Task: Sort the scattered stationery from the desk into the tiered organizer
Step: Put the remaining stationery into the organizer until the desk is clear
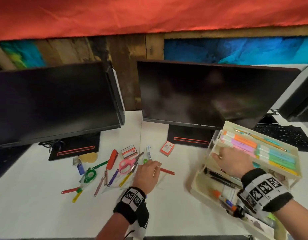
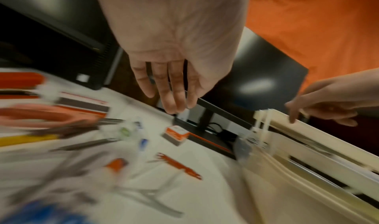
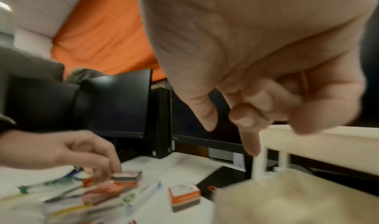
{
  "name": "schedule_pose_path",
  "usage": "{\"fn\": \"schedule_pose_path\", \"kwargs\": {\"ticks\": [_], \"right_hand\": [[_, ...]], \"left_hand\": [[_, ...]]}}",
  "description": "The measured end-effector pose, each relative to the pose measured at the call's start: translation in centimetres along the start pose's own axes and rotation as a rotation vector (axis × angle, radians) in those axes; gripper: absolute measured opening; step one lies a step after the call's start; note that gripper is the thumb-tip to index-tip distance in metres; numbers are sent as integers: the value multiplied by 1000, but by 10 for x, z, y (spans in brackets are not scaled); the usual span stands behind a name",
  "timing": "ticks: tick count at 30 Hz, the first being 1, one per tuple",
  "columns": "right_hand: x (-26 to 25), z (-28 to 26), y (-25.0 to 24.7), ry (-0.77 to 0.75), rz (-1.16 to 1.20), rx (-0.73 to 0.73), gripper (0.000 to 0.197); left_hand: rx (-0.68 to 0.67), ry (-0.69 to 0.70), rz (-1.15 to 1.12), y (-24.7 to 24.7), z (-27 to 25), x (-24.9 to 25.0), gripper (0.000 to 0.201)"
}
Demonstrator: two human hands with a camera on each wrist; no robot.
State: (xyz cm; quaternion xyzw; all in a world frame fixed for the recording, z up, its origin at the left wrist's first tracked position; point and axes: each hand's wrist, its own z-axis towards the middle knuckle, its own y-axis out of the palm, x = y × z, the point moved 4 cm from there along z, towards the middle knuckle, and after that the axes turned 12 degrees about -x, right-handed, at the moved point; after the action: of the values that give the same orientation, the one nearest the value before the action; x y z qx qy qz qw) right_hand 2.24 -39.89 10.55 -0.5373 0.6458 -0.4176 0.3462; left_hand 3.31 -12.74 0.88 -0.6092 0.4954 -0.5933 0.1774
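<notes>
I see my left hand (image 1: 147,173) hovering palm down over the scattered stationery, fingers relaxed and nearly straight, holding nothing. Just right of it lies a red binder clip bar (image 1: 167,170), its long axis running left to right and angled slightly toward me at the right end. The pink scissors (image 1: 126,165) lie left of that hand, blades pointing up-right toward the monitors (image 1: 201,94). My right hand (image 1: 226,162) rests on the near-left rim of the organizer's (image 1: 295,154) top tier, fingers loosely bent; whether they grip the rim I cannot tell. The highlighters (image 1: 264,153) in that tier lie parallel, slanting from far-left to near-right. Only the head view shows them; the left wrist view, blurred, shows the left hand's fingers (image 2: 164,88) together and extended, and an orange box (image 2: 176,134) beyond the scissors
</notes>
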Motion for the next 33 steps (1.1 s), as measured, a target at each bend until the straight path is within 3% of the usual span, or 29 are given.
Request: {"fn": "schedule_pose_path", "kwargs": {"ticks": [2,4,6,8,11,16,21,26,29,31,33], "right_hand": [[-33,-13,-1,-151,31,64,35],[-70,-21,12,-336,104,18,26],[-103,-22,37,-471,166,-117,20],[-129,-17,69,-506,189,-288,17],[-160,-8,111,-421,142,-480,26],[-208,-10,145,-290,174,-554,52],[-228,-5,159,-234,234,-483,39],[-195,8,151,-45,393,-370,28],[-167,14,160,120,491,-382,48],[-164,14,171,147,558,-424,66],[-170,14,175,123,588,-401,66]], "left_hand": [[-5,-76,-57,-9,-8,-25,26],[4,-133,-149,-19,-16,-49,23],[17,-220,-212,-28,-26,-75,22],[51,-289,-226,-35,-34,-102,21],[29,-355,-212,-37,-46,-135,18],[22,-347,-201,-36,-57,-161,21],[-33,-253,-112,-28,-56,-165,19],[-186,-70,128,-7,-48,-141,31],[-199,-71,238,-2,-40,-135,47],[-203,-96,268,-2,-34,-134,52],[-199,-100,290,-1,-29,-132,49]]}}
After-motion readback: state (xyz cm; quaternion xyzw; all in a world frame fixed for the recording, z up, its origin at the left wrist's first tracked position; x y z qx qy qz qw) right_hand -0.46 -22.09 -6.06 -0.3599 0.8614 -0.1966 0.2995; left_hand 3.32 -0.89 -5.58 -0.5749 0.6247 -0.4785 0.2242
